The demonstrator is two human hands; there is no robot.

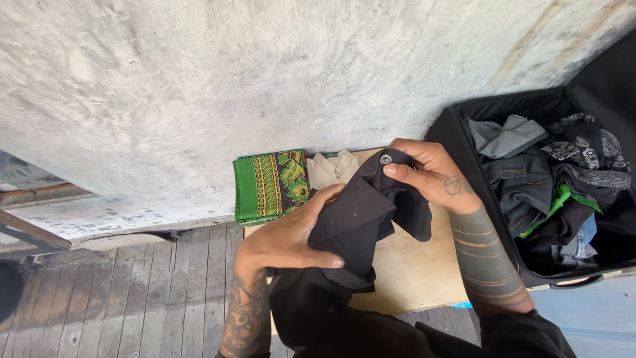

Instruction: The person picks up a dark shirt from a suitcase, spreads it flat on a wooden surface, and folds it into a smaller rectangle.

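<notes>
Black cloth (351,225) fills the near edge of the view, hanging from your lap up over the bench (417,272); it looks like trousers or a similar garment, with a metal button (385,159) at the top. Your left hand (288,238) lies flat and closed over a folded part of the cloth, thumb under, fingers on top. Your right hand (430,174) pinches the band just beside the button, thumb pressed on the fabric.

To do this well, keep the left hand pinning the fold so it cannot slide while the right hand works the band straight. Pull the band taut along one line, not at a slant, or the fold will twist (the loose flap under your right wrist is already drooping). Lay the cloth down on the bare middle of the bench instead of folding it in the air.

At the far edge of the bench a green patterned cloth (270,185) and a cream shirt (333,170) lie folded, side by side. At the right edge stands an open suitcase (464,149) full of loose clothes (550,179).
</notes>
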